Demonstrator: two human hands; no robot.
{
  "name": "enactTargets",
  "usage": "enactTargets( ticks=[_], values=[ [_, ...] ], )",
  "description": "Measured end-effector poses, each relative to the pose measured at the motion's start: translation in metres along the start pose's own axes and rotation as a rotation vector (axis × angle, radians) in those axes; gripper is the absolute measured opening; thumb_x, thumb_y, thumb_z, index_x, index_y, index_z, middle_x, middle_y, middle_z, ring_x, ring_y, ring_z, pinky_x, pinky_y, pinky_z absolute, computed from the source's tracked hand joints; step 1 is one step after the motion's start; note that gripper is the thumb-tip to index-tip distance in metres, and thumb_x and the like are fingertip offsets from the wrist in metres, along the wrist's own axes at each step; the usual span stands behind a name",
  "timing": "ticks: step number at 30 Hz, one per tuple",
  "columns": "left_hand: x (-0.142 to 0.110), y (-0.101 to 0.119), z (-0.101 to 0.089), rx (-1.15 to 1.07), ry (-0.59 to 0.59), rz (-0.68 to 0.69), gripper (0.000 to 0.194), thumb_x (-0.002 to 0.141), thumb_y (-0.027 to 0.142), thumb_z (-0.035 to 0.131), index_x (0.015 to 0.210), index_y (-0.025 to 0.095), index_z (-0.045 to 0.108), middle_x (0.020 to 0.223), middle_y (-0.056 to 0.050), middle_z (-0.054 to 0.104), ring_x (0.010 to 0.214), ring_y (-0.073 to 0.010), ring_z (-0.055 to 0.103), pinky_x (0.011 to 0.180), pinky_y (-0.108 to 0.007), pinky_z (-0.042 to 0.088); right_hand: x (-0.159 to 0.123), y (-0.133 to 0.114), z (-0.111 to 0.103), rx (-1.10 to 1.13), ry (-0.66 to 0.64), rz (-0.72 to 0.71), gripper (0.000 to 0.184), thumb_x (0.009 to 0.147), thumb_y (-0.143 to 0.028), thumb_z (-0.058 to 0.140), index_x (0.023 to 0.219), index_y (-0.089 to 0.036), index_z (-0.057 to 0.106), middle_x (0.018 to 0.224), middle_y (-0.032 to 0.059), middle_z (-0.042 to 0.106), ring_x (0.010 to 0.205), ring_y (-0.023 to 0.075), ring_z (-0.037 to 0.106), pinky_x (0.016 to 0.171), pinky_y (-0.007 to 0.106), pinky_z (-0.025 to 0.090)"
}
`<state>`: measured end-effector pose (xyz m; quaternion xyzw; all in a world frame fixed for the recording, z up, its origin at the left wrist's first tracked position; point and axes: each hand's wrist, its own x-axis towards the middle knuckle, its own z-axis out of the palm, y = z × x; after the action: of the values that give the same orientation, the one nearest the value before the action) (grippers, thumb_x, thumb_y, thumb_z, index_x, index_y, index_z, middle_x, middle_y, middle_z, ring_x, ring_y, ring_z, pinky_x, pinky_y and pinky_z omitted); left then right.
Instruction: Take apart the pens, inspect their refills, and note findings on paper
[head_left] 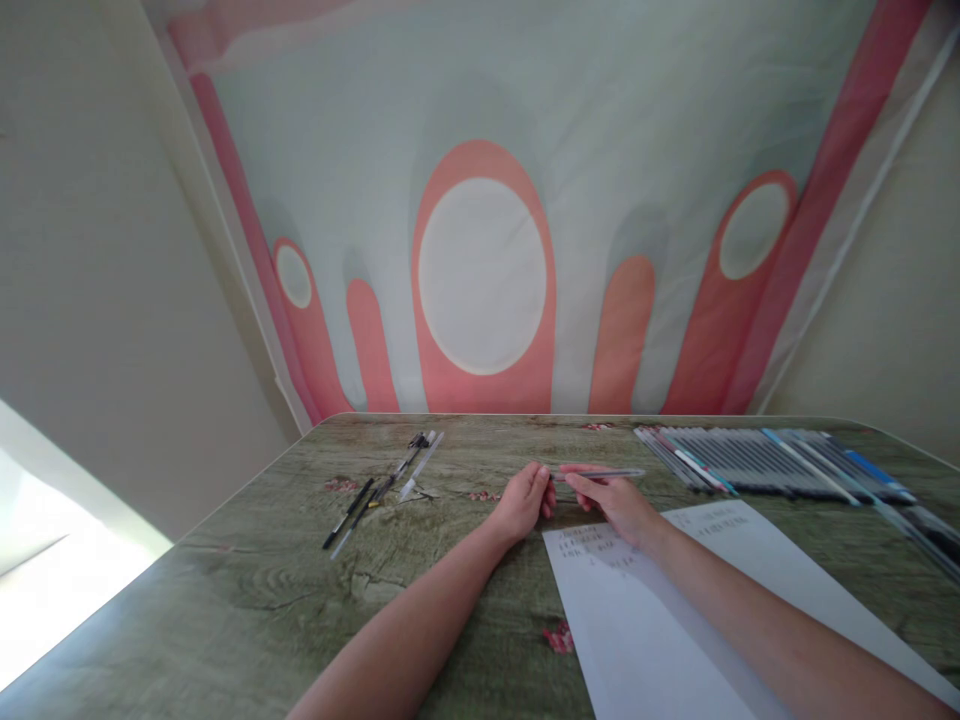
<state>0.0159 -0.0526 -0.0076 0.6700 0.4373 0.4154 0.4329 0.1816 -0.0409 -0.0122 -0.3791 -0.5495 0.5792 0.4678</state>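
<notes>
A slim clear-barrelled pen [621,472] is held level just above the table, above the top edge of a white sheet of paper [675,610]. My right hand [616,500] pinches the pen around its middle, and the barrel sticks out to the right past the fingers. At the pen's other end, my left hand [526,497] is closed with its fingertips around the tip; whether a cap is in them is hidden. Several lines of small handwriting show near the top of the sheet, which lies partly under my right forearm.
Loose pens and pen parts [386,485] lie at the left of the wood-patterned table [255,600]. A long row of pens [757,460] lies side by side at the back right, with more toward the right edge. Behind the table hangs a pink and pale backdrop [480,270].
</notes>
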Motion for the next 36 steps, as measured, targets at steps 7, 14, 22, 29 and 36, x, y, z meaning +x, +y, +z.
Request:
enactTargets(
  ticks=[7, 14, 22, 29, 36],
  values=[
    [0.002, -0.002, 0.002, -0.040, 0.033, -0.072, 0.044, 0.081, 0.055, 0.025, 0.068, 0.016, 0.041, 0.052, 0.004, 0.048, 0.040, -0.0060, 0.044, 0.044, -0.019, 0.035, -0.003, -0.007, 0.003, -0.055, -0.016, -0.037, 0.038, 0.066, -0.039, 0.064, 0.095, -0.015, 0.064, 0.055, -0.0010, 0.054, 0.051, 0.0103, 0.044, 0.050, 0.025, 0.036],
    [0.002, 0.002, 0.001, -0.096, 0.022, -0.171, 0.048, 0.079, 0.059, 0.025, 0.062, 0.016, 0.040, 0.044, 0.003, 0.047, 0.033, -0.0066, 0.041, 0.037, -0.019, 0.031, -0.007, -0.011, 0.006, -0.162, -0.016, -0.100, 0.031, 0.068, -0.039, 0.061, 0.089, -0.017, 0.065, 0.058, -0.0010, 0.055, 0.051, 0.0102, 0.046, 0.050, 0.025, 0.038],
    [0.001, 0.001, 0.002, -0.103, 0.019, -0.126, 0.046, 0.080, 0.057, 0.025, 0.065, 0.017, 0.040, 0.048, 0.004, 0.045, 0.037, -0.0071, 0.042, 0.040, -0.020, 0.033, -0.008, -0.013, 0.006, -0.183, 0.020, -0.068, 0.035, 0.066, -0.040, 0.062, 0.093, -0.018, 0.065, 0.054, -0.0020, 0.055, 0.049, 0.0104, 0.045, 0.049, 0.025, 0.037],
    [-0.007, 0.006, 0.004, 0.141, 0.062, 0.050, 0.038, 0.084, 0.049, 0.025, 0.071, 0.018, 0.042, 0.053, 0.004, 0.044, 0.050, -0.0095, 0.043, 0.056, -0.024, 0.037, -0.006, -0.012, 0.005, -0.141, 0.082, -0.070, 0.038, 0.064, -0.046, 0.062, 0.087, -0.015, 0.067, 0.057, 0.0014, 0.060, 0.049, 0.0124, 0.045, 0.050, 0.027, 0.035],
    [-0.008, 0.007, 0.004, 0.119, 0.067, 0.114, 0.031, 0.084, 0.046, 0.032, 0.081, 0.017, 0.044, 0.068, 0.001, 0.050, 0.063, -0.0099, 0.046, 0.063, -0.023, 0.037, -0.003, -0.007, 0.005, -0.026, 0.080, -0.061, 0.038, 0.064, -0.049, 0.062, 0.078, -0.015, 0.066, 0.061, 0.0035, 0.061, 0.046, 0.0101, 0.042, 0.046, 0.025, 0.033]
  ],
)
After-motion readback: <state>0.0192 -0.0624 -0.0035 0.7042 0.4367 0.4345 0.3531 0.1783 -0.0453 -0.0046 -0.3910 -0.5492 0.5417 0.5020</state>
